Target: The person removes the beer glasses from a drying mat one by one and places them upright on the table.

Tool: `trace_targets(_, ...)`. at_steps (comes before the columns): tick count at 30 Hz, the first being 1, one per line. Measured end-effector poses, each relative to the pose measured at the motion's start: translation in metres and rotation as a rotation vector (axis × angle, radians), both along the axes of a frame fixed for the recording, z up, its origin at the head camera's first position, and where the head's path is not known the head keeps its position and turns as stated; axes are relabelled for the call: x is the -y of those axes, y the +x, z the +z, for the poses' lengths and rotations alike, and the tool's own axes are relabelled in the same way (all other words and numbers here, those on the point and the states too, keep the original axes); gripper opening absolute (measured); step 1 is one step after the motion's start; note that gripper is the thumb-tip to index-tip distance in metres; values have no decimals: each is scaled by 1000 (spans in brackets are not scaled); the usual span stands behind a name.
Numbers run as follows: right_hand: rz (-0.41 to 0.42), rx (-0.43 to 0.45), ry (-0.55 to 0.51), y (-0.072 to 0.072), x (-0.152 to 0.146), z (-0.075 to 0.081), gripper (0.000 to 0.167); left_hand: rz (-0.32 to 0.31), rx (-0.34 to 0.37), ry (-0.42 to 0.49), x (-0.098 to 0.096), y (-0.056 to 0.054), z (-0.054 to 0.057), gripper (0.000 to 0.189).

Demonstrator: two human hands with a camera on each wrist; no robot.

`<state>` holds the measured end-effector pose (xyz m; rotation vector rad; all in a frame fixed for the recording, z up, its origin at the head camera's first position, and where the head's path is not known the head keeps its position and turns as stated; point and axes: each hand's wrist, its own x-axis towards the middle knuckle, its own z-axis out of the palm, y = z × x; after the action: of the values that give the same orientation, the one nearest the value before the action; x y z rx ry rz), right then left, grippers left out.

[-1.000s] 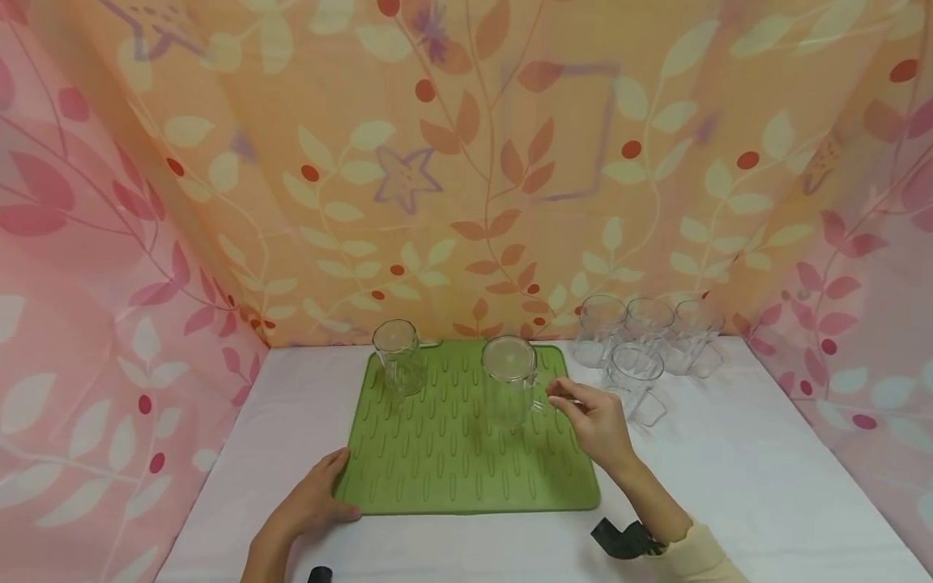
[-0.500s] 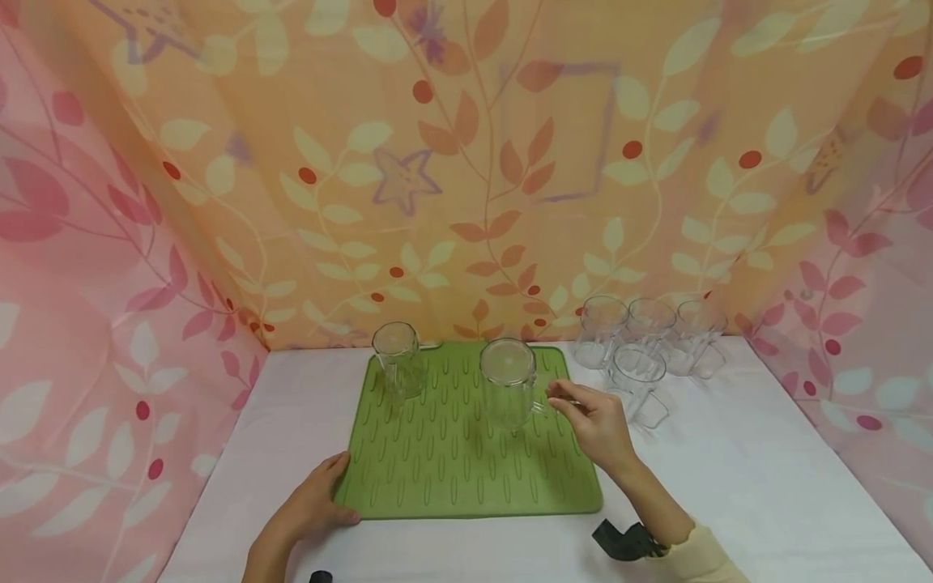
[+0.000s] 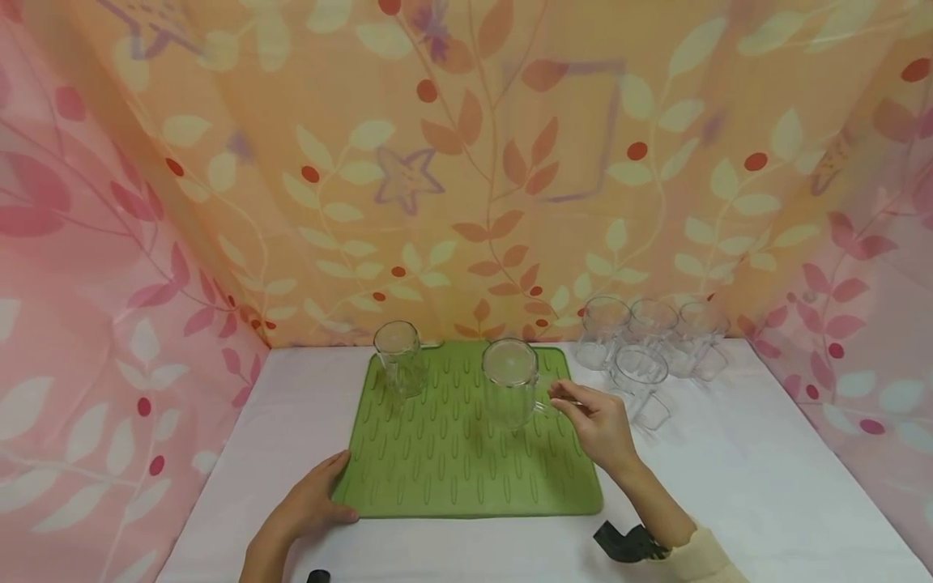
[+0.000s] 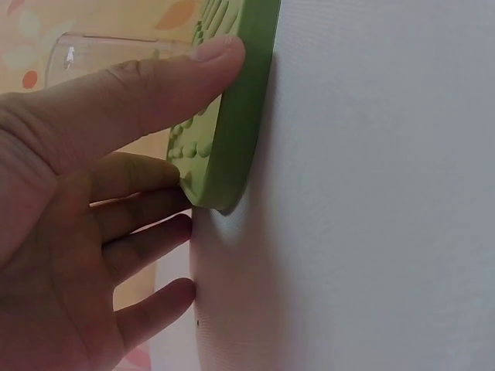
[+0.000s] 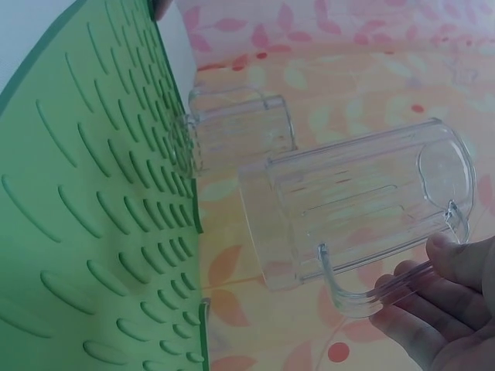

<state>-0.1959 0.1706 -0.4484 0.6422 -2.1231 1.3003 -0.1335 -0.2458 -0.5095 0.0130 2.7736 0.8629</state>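
My right hand (image 3: 596,421) grips the handle of a clear glass mug (image 3: 510,389), its thumb and fingers around the handle in the right wrist view. The mug is upside down over the right half of a green ridged drying mat (image 3: 466,478); a gap shows between its rim and the mat in the right wrist view (image 5: 340,209). Another glass mug (image 3: 401,360) stands inverted on the mat's back left. At the mat's front-left corner rests my left hand (image 3: 313,494), its thumb (image 4: 193,73) on the near edge and its loosely straight fingers along the left side.
Several clear glass mugs (image 3: 637,368) stand close together on the white tablecloth (image 3: 743,470), right of the mat at the back. A floral orange curtain (image 3: 466,202) hangs right behind the table, with pink ones at both sides.
Almost nothing differs: the right hand keeps the mug over the same spot, and the left hand stays at the mat's corner. The head view shifts very slightly.
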Motion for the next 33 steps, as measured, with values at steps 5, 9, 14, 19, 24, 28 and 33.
trace_targets(5, 5, -11, 3, 0, 0, 1, 26, 6, 1, -6, 0, 0, 1, 104)
trace_targets(9, 4, -25, 16, -1, 0, 3, 26, 10, -6, -14, 1, 1, 2, 103)
trace_targets(14, 16, -54, 17, -2, 0, 7, 27, 12, -6, -20, 1, 1, 2, 102)
trace_targets(19, 41, -100, 22, -3, 0, 13, 27, 4, 7, -28, 1, -1, 3, 103)
trace_targets(24, 61, -117, 34, -7, -1, 17, 27, -30, -19, -60, 4, -3, 4, 100)
trace_targets(28, 75, -133, 39, -8, -1, 18, 28, -48, -20, -62, 6, -4, 4, 99)
trace_targets(33, 77, -149, 52, -7, -2, 18, 29, -53, -26, -51, 7, -2, 3, 99)
